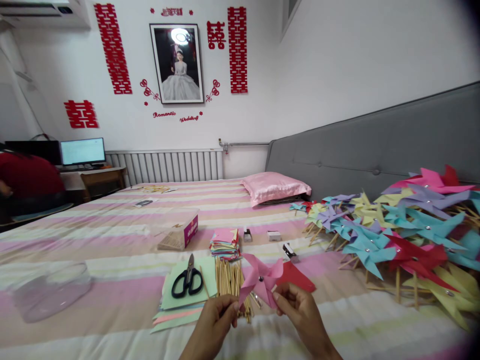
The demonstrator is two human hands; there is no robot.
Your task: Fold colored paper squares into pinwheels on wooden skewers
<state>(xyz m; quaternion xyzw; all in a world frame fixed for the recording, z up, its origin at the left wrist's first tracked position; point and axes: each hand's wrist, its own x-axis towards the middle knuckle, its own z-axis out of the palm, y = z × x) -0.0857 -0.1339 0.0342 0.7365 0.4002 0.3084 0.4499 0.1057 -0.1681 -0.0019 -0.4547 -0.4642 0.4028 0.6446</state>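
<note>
A pink paper pinwheel [261, 278] with a shiny centre pin is held up between my two hands. My left hand [222, 316] pinches its lower left blade, and my right hand [296, 306] pinches the lower right one. Behind it lies a bundle of wooden sticks [227, 276]. A red paper piece [298, 278] rests just beyond my right hand. To the left, black-handled scissors [187, 280] lie on a stack of coloured paper sheets [208, 268]. A stapler-like black and silver tool [289, 251] sits behind the red paper.
Finished pinwheels [416, 250] are heaped at the right against the grey headboard [375, 145]. Small coloured papers [225, 242], little boxes [274, 235] and an opened carton [180, 235] stand farther back. A clear plastic container [52, 292] lies left. A person in red [30, 172] sits far left.
</note>
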